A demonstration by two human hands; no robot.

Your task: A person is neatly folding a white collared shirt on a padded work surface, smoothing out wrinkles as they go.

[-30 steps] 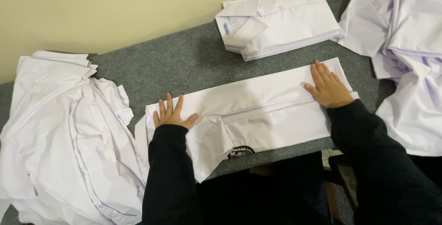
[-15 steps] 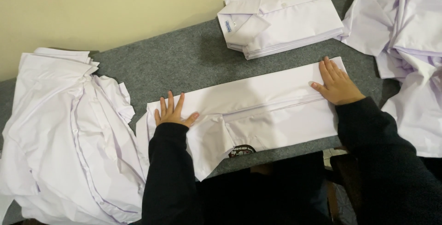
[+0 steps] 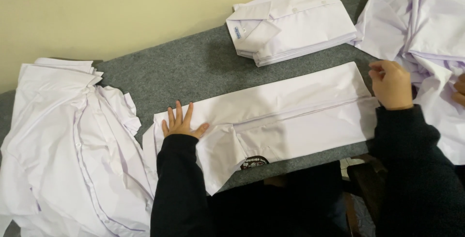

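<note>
A white shirt, folded into a long strip, lies across the grey table; a dark round badge shows at its near edge. My left hand lies flat, fingers spread, on the strip's left end. At the strip's right end my right hand has its fingers curled around the cloth's edge. Both my arms are in dark sleeves.
A stack of neatly folded white shirts sits at the back of the table. Loose heaps of unfolded white shirts lie at the left and at the right. Part of another hand shows at the right edge. A pale wall runs behind.
My right hand has slid off the top of the strip to its right end and curled its fingers. My left hand stays flat on the left end.
</note>
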